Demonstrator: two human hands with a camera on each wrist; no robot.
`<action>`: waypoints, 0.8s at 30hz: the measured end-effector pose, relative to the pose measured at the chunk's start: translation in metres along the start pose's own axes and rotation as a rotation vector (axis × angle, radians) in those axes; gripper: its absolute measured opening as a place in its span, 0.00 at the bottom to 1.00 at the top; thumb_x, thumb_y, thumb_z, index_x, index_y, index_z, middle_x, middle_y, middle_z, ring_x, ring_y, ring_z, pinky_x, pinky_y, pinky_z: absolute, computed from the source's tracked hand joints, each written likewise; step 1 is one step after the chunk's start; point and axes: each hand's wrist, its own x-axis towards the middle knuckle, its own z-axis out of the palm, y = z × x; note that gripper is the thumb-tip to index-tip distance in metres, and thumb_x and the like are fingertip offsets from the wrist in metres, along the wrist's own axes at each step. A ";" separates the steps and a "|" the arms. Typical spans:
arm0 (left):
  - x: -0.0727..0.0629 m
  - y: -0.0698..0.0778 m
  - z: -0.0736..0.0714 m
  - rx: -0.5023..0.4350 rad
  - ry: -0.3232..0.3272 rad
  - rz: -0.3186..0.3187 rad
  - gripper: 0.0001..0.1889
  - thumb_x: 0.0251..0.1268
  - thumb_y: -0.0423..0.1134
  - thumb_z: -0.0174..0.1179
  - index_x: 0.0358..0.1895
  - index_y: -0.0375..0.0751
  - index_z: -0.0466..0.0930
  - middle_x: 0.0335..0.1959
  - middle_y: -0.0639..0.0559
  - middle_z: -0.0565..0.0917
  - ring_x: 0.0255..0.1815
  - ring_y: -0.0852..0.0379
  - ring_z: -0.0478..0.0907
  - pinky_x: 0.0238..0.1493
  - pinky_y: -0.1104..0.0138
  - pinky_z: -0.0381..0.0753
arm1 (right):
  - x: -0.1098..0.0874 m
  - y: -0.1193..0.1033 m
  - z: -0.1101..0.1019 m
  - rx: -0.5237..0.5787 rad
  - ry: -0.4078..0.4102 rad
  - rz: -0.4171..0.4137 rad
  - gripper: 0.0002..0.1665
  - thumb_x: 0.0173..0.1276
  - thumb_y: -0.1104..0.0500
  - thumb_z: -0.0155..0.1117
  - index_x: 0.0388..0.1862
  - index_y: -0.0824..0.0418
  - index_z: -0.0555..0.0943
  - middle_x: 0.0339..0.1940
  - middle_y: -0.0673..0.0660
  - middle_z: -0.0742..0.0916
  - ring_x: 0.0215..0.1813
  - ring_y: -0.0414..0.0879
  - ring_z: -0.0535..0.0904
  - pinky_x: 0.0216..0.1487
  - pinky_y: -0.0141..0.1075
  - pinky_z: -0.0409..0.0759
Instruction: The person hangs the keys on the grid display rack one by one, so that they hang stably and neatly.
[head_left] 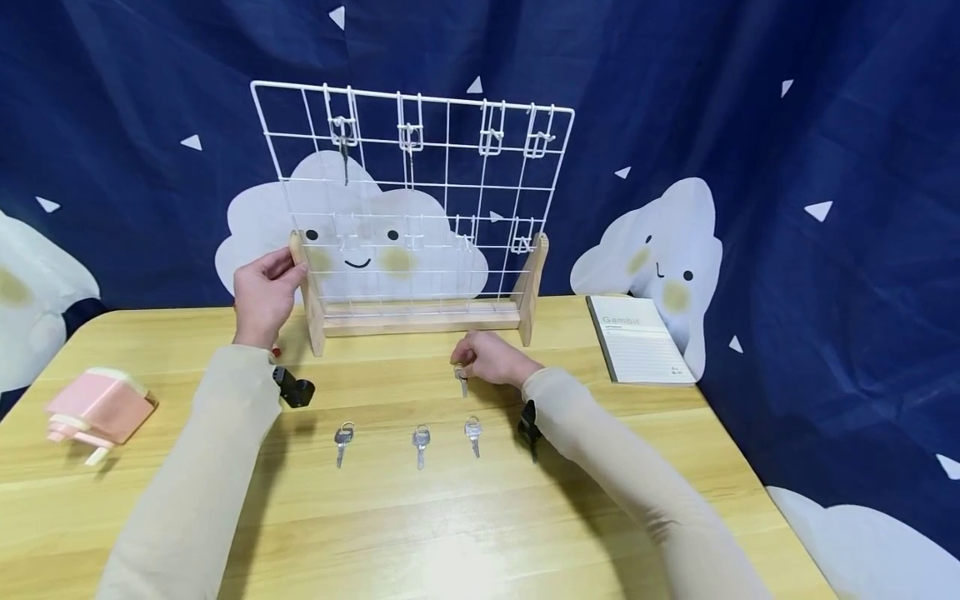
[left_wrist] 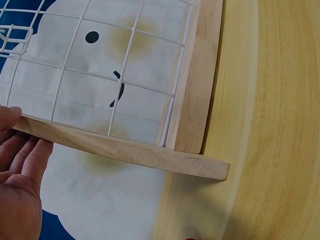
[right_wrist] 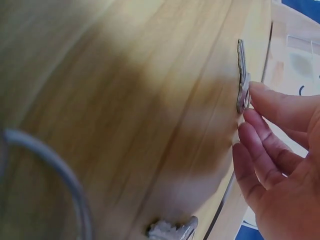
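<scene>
My left hand [head_left: 264, 298] grips the left wooden upright [head_left: 309, 296] of a white wire grid rack [head_left: 446, 179]. In the left wrist view, its thumb and fingers lie on opposite sides of the wood. Just in front of the rack's base, my right hand [head_left: 495, 358] pinches a key [head_left: 462, 383] at its ring end, the blade pointing away from the fingertips. Nearer to me, a left key [head_left: 341, 444], a middle key [head_left: 421, 447] and a right key [head_left: 473, 437] lie on the table. Two keys hang on the grid: one at the upper left [head_left: 345, 154], another beside it [head_left: 410, 158].
Several white hooks sit on the grid, including one at the top right [head_left: 538, 143] and one lower right [head_left: 521, 243]. A pink and white object [head_left: 105, 407] stands at the table's left. A notebook [head_left: 641, 342] lies at the back right, before a blue curtain [head_left: 750, 250].
</scene>
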 end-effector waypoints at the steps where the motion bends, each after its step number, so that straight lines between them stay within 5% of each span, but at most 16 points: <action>1: 0.000 0.000 0.000 -0.002 0.000 0.004 0.22 0.70 0.37 0.60 0.65 0.34 0.75 0.61 0.40 0.78 0.59 0.55 0.77 0.57 0.69 0.77 | 0.001 -0.001 0.000 0.000 -0.001 0.003 0.10 0.62 0.65 0.73 0.43 0.62 0.86 0.37 0.51 0.81 0.43 0.44 0.76 0.48 0.33 0.77; 24: -0.001 0.000 -0.001 -0.010 -0.005 0.003 0.21 0.70 0.35 0.60 0.64 0.33 0.75 0.60 0.39 0.79 0.59 0.55 0.77 0.58 0.69 0.77 | -0.002 -0.001 -0.009 0.069 -0.012 0.015 0.07 0.65 0.72 0.65 0.32 0.62 0.84 0.28 0.49 0.85 0.34 0.42 0.78 0.41 0.32 0.79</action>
